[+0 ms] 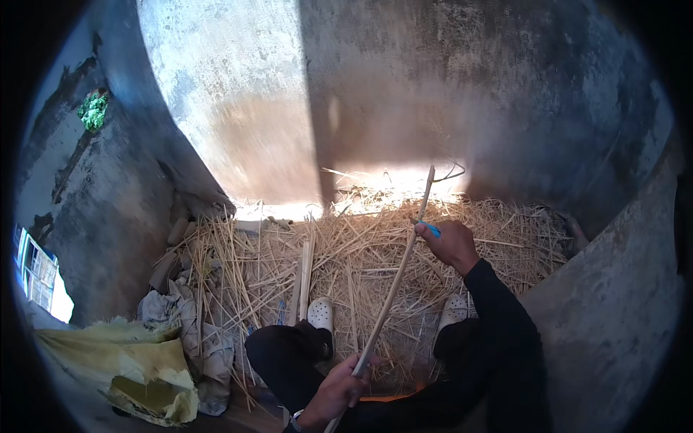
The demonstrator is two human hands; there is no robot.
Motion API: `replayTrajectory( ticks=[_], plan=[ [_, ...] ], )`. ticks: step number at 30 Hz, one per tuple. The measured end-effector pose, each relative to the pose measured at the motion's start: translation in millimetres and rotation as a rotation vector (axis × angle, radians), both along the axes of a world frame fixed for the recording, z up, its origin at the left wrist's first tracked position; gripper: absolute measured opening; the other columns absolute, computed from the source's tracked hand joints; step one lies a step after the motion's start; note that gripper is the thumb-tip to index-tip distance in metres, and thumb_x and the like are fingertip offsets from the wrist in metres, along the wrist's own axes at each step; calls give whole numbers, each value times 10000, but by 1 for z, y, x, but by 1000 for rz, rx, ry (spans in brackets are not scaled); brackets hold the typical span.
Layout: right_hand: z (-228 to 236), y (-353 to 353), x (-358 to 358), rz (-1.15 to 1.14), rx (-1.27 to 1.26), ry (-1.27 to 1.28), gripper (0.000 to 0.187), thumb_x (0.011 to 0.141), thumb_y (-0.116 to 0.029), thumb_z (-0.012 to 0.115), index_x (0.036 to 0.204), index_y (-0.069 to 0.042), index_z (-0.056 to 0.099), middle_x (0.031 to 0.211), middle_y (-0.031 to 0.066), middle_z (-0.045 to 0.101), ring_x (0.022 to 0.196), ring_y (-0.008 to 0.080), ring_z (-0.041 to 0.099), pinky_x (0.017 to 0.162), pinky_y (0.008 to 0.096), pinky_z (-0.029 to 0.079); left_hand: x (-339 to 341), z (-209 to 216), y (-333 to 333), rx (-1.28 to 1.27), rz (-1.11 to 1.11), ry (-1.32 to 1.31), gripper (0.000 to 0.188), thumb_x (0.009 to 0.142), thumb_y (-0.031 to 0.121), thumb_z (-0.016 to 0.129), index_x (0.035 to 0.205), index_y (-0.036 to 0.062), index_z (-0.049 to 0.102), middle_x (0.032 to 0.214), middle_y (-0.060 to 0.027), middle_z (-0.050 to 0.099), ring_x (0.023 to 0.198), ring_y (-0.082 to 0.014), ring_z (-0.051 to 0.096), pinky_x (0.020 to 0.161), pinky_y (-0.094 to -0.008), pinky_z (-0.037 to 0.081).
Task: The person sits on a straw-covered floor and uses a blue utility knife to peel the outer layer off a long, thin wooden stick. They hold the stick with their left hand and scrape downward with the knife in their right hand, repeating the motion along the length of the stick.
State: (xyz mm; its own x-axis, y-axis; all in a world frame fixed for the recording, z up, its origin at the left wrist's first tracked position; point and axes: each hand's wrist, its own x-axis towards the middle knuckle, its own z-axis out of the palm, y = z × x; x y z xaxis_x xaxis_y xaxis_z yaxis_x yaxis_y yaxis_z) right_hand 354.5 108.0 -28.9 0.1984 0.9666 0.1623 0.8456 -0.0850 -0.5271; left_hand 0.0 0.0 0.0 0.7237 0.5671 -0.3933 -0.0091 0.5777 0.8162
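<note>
A long, thin wooden stick (395, 283) slants across the middle, from low near my lap up to the far right. My left hand (341, 386) is closed around its lower part. Higher up, my right hand (449, 244) grips a small blue-handled knife (429, 229), its short blade end touching the stick; most of the blade cannot be made out. A thin curved shoot or peeled strip (453, 173) juts out near the stick's far tip.
Loose straw and split strips (382, 249) cover the floor between my pale clogs (320, 313). Flat wooden slats (302, 278) lie left of centre. A torn yellowish sack (119, 361) and grey cloth (214, 353) lie at left. A sunlit plastered wall (238, 94) stands ahead; a concrete slab (606, 289) slopes at right.
</note>
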Motion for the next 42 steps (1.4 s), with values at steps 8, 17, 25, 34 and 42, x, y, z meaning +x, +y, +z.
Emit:
replayTrajectory(
  ticks=[8,17,25,34,42],
  plan=[
    [0,-51,-82,204,-63,-105,735,834,-767,449,655,-97,691,530,129,580,530,326,620,537,445,486,-10,17,-5,451,70,323,380,858,137,508,1222,32,527,790,-45,546,633,-134,518,620,-270,418],
    [6,-48,-85,285,1,-81,755,841,-760,439,617,-73,657,493,111,548,490,305,597,502,433,466,-1,25,7,708,48,478,363,869,130,534,1223,47,527,727,-115,572,654,-200,587,641,-322,457],
    [6,-41,-87,289,25,-90,790,825,-791,426,591,-69,647,492,113,555,495,296,610,498,424,474,-4,17,9,739,35,435,376,867,109,523,1235,34,510,710,-117,574,629,-219,595,617,-330,460],
    [4,-32,-80,229,97,-78,778,833,-772,447,578,-55,611,471,126,521,450,328,563,479,442,449,-5,19,6,708,28,454,396,852,111,509,1239,29,514,784,-120,580,702,-200,594,672,-318,466],
    [-2,-13,-29,28,79,-121,791,838,-789,411,549,-78,602,445,88,490,409,251,527,450,422,431,-7,26,-4,521,-19,405,404,833,89,485,1219,-25,521,1040,-77,572,991,-133,525,901,-276,412]
  ],
)
